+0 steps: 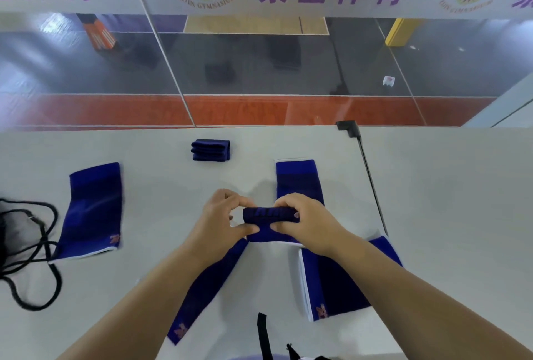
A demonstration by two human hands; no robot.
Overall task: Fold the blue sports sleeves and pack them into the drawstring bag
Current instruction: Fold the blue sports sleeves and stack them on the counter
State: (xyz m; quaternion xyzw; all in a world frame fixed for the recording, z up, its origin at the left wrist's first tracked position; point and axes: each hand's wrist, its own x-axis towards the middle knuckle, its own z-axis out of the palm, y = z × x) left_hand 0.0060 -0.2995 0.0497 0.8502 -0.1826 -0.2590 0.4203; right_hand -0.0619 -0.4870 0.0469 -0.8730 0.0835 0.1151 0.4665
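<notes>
Pinching a rolled sleeve [266, 216] at frame centre, the left hand [222, 221] and right hand [305, 222] grip its two ends above the table [432, 201]. A folded one [210, 149] sits higher up; the bag's cord [28, 250] lies far left.

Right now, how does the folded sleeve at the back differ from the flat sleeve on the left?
The folded sleeve is a compact stacked bundle; the flat sleeve lies spread out full length. The flat sleeve shows a white hem and orange logo; the folded sleeve shows neither. Both are blue, untouched on the table.
</notes>
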